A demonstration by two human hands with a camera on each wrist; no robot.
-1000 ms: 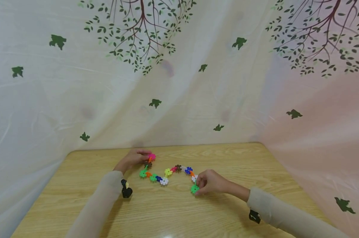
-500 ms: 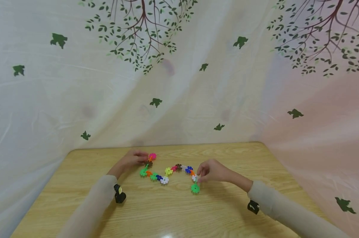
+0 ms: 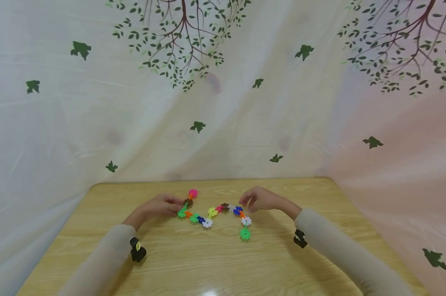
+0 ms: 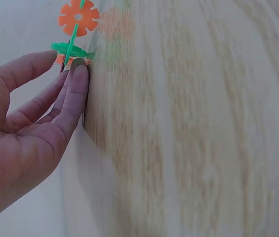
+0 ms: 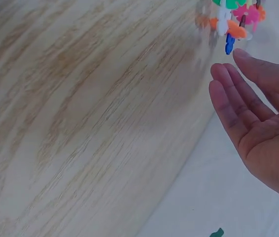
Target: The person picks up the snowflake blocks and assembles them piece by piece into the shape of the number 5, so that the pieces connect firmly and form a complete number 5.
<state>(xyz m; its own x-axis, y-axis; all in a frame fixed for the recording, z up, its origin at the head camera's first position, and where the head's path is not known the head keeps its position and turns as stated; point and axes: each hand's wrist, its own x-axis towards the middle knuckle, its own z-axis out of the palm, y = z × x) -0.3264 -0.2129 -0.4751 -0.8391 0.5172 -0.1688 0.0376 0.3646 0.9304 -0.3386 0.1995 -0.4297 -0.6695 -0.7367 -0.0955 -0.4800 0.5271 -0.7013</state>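
A zigzag chain of interlocking flower-shaped plastic discs lies on the table. Its left end is a pink disc (image 3: 193, 193), followed by a brown disc (image 3: 187, 202) and a green disc (image 3: 181, 213). My left hand (image 3: 160, 208) is at this left part; in the left wrist view its thumb and fingertips are right at a green disc (image 4: 70, 50), below an orange disc (image 4: 78, 18). My right hand (image 3: 263, 199) hovers beside a blue disc (image 3: 238, 211), its fingers loosely bent with nothing between them. At the right end lie a white disc (image 3: 246, 221) and another green disc (image 3: 245, 234).
The wood-grain table (image 3: 193, 263) ends at the back against a pale cloth (image 3: 152, 135) printed with branches and birds. A black camera (image 3: 137, 249) is strapped on the left wrist, another black camera (image 3: 300, 238) on the right.
My right hand has let go of the green end disc and moved up and away along the chain. The left hand has slid from the pink disc down towards the green one.
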